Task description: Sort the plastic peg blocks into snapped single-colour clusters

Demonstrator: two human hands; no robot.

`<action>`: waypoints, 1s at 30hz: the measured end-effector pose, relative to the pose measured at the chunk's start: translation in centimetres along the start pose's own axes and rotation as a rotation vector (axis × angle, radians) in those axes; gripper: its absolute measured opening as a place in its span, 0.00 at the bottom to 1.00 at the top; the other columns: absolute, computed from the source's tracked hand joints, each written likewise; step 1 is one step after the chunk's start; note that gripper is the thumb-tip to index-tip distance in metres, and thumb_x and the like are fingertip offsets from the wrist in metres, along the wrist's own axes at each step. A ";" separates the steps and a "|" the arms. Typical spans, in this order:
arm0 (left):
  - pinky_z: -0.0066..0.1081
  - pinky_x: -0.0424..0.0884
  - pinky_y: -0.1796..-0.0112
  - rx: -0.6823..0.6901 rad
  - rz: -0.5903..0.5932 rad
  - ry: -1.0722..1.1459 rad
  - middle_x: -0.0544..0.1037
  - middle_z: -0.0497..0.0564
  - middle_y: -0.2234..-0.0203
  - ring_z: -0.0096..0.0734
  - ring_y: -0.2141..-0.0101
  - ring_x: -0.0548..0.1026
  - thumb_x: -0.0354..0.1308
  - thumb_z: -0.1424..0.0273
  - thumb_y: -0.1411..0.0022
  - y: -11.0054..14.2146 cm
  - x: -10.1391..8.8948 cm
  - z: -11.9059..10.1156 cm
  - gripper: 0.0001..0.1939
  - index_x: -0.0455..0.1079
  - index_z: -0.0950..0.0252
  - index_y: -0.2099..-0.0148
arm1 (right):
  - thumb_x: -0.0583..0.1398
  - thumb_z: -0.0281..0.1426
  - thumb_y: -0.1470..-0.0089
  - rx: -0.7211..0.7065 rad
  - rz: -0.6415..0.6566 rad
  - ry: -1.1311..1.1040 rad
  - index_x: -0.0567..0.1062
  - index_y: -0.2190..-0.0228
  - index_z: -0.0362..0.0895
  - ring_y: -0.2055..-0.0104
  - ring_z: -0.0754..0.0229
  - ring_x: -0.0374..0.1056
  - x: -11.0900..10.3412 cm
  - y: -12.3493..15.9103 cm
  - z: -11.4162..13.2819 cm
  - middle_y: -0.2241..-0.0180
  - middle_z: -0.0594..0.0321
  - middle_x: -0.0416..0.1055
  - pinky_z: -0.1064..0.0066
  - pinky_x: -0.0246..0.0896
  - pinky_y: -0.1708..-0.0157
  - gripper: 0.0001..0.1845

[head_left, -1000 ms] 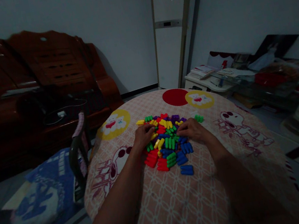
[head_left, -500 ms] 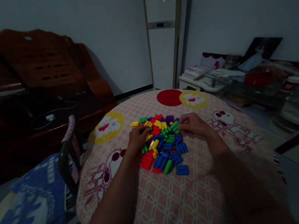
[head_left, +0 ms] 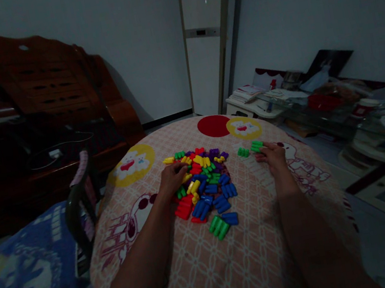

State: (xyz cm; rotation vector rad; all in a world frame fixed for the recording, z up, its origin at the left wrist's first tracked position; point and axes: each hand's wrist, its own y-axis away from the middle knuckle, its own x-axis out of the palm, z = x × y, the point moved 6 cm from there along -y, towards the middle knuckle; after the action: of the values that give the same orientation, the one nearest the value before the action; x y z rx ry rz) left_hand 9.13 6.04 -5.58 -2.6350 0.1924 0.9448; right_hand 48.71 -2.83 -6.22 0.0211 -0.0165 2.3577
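Observation:
A heap of plastic toy blocks in red, yellow, green, blue and purple [head_left: 206, 189] lies on the round table. At its left edge rests my left hand [head_left: 172, 179], fingers curled together over the blocks; whatever they grip is hidden. My right hand [head_left: 272, 155] is apart from the heap on the right, its fingers closed on a green toy block [head_left: 257, 145]. Just left of that block, a second green block [head_left: 243, 152] sits by itself on the cloth. Nearest me, another green block [head_left: 219, 227] touches a blue block [head_left: 231, 218].
A patterned cloth [head_left: 215, 274] covers the table. To the left stand a chair [head_left: 77, 209] and a carved wooden sofa [head_left: 45, 90]. A tall white cabinet-like appliance [head_left: 207, 67] is in the corner. Papers and bags crowd a glass-topped stand [head_left: 294, 111] on the right.
My right hand has moved right, away from the heap, with a green block. A separate green block now lies right of the heap. The front green block has shifted. My left hand stays at the heap.

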 end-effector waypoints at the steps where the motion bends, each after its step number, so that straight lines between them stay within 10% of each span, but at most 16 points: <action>1: 0.33 0.72 0.62 0.000 -0.001 0.005 0.85 0.53 0.63 0.40 0.63 0.80 0.55 0.61 0.40 0.0 0.0 0.0 0.18 0.82 0.64 0.57 | 0.64 0.27 0.58 0.001 -0.031 0.096 0.79 0.59 0.39 0.83 0.61 0.70 -0.2 0.0 -0.1 0.82 0.64 0.75 0.73 0.68 0.82 0.20; 8: 0.34 0.73 0.61 0.005 -0.008 -0.001 0.85 0.54 0.63 0.41 0.63 0.80 0.55 0.61 0.41 0.0 0.0 0.2 0.18 0.82 0.64 0.57 | 0.64 0.28 0.60 -0.285 -0.063 0.820 0.83 0.69 0.40 0.62 0.49 0.77 -0.2 -0.3 1.7 0.69 0.50 0.81 0.65 0.70 0.61 0.12; 20: 0.34 0.73 0.59 0.003 -0.004 0.006 0.85 0.54 0.61 0.42 0.61 0.80 0.56 0.61 0.41 0.0 0.0 0.2 0.18 0.82 0.64 0.57 | 0.63 0.34 0.53 -0.365 0.105 0.904 0.83 0.73 0.41 0.63 0.51 0.77 0.4 0.3 2.9 0.69 0.50 0.81 0.66 0.68 0.60 0.10; 30: 0.33 0.73 0.60 -0.010 -0.003 0.032 0.85 0.54 0.61 0.41 0.61 0.80 0.56 0.61 0.41 0.0 0.2 0.5 0.18 0.82 0.64 0.57 | 0.68 0.26 0.58 0.009 0.030 0.232 0.70 0.77 0.44 0.84 0.63 0.68 0.8 0.5 1.3 0.84 0.66 0.71 0.73 0.66 0.83 0.10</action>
State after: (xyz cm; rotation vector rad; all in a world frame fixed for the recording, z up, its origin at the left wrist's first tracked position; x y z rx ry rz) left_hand 9.01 6.24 -6.11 -2.6604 0.1919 0.9058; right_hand 47.86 -2.65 -4.94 -0.2499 0.1078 2.3764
